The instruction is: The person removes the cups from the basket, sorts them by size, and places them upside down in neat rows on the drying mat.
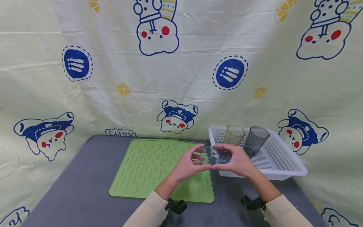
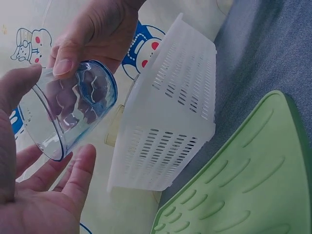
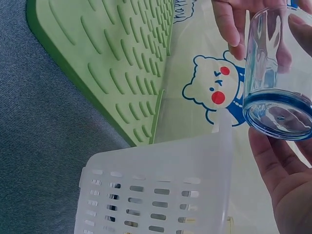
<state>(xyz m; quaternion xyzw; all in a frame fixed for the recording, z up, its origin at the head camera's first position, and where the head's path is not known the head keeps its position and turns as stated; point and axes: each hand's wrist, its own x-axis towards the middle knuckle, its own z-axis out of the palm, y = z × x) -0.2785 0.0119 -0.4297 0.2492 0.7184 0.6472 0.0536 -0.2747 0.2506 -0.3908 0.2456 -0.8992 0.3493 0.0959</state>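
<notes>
A clear, bluish drinking glass (image 1: 217, 156) lies sideways in the air between both hands, near the basket's front left corner. My right hand (image 1: 236, 160) grips it toward its thick base, with the thumb on the side and the fingers behind. At the mouth end, my left hand (image 1: 190, 162) holds the rim between thumb and curved fingers; the other fingers spread loosely. In the left wrist view the glass (image 2: 78, 105) shows a wavy, faceted wall. The right wrist view shows its round blue-tinted base (image 3: 280, 114).
A white perforated basket (image 1: 286, 173) stands at the right with a yellowish glass (image 1: 234, 135) and a grey glass (image 1: 256, 140) in it. Left of it, a green ridged drying mat (image 1: 153, 167) lies on the grey table (image 1: 93, 189). A printed curtain (image 1: 113, 56) hangs behind.
</notes>
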